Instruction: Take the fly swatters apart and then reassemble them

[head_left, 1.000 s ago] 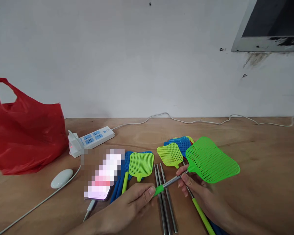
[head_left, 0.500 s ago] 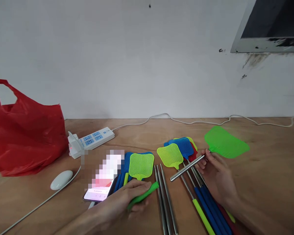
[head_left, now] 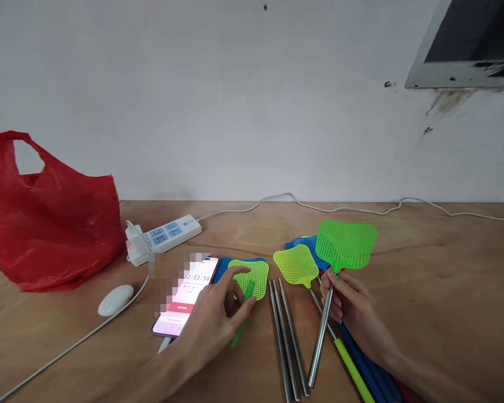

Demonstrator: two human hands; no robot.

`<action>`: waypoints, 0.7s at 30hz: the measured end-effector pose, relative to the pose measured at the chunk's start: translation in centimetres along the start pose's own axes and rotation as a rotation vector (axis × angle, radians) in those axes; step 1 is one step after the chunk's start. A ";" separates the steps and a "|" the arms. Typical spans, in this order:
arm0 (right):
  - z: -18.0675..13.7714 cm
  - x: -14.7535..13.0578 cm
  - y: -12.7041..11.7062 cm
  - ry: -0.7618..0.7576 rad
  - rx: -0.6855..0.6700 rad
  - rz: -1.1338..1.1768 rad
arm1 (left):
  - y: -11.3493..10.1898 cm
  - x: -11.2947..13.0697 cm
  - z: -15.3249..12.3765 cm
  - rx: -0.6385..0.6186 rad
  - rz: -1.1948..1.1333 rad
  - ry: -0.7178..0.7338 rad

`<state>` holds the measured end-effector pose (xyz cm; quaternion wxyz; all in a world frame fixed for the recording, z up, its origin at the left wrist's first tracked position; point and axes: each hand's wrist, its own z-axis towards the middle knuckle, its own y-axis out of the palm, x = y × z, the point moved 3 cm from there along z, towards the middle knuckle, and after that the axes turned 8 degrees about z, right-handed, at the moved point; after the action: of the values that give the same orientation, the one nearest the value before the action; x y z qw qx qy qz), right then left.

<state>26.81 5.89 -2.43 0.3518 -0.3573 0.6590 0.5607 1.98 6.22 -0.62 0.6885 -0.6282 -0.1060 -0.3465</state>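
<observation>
My right hand (head_left: 353, 302) pinches a green fly swatter (head_left: 346, 244) at its neck. The swatter's head points up, and its bare metal rod (head_left: 321, 344) slants down toward me. In my left hand (head_left: 218, 313) is a short green grip sleeve (head_left: 236, 337), partly behind the thumb; the index finger is raised off it. Under that hand lie a yellow-green swatter head (head_left: 258, 274) and a blue one (head_left: 223, 267). Several metal rods (head_left: 289, 341) lie between my hands. Beneath my right hand are more swatters, including a yellow-green head (head_left: 296, 265) and blue handles (head_left: 363, 358).
A lit phone (head_left: 193, 296) on a cable lies left of my left hand. Farther left are a white mouse (head_left: 116, 300), a power strip (head_left: 172, 235) and a red plastic bag (head_left: 54, 224). A white cord (head_left: 327, 210) runs along the wall.
My right hand has turned the green swatter, so its rod now points down toward me. My left hand has moved up with the sleeve, which is steeper now, and its index finger has lifted.
</observation>
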 end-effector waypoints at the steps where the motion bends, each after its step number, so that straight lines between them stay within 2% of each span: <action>1: 0.0 0.0 0.0 -0.002 0.000 -0.011 | -0.1 -0.2 0.1 0.016 0.075 0.011; 3: -0.1 0.1 0.1 -0.006 -0.007 -0.038 | -0.3 -0.4 0.2 0.019 0.254 0.017; 7: 0.0 0.5 -0.1 -0.012 -0.034 -0.068 | -0.3 -0.6 0.2 -0.062 0.559 -0.029; 11: 0.2 1.2 -0.8 0.006 -0.066 -0.097 | 0.0 -0.6 0.3 -0.105 0.738 -0.043; 14: 0.4 1.6 -1.2 0.034 -0.134 -0.122 | 0.1 -0.7 0.3 -0.095 0.753 -0.029; 17: 0.4 1.7 -1.0 0.042 -0.219 -0.129 | 0.0 -0.7 0.1 -0.033 0.694 0.018; 21: 0.3 1.4 -0.4 0.042 -0.205 -0.156 | 0.0 -0.2 -0.2 0.034 0.567 0.141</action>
<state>26.52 6.08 -3.85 0.3421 -0.4532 0.5757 0.5884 1.77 6.15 -0.79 0.7739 -0.5955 0.1163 -0.1812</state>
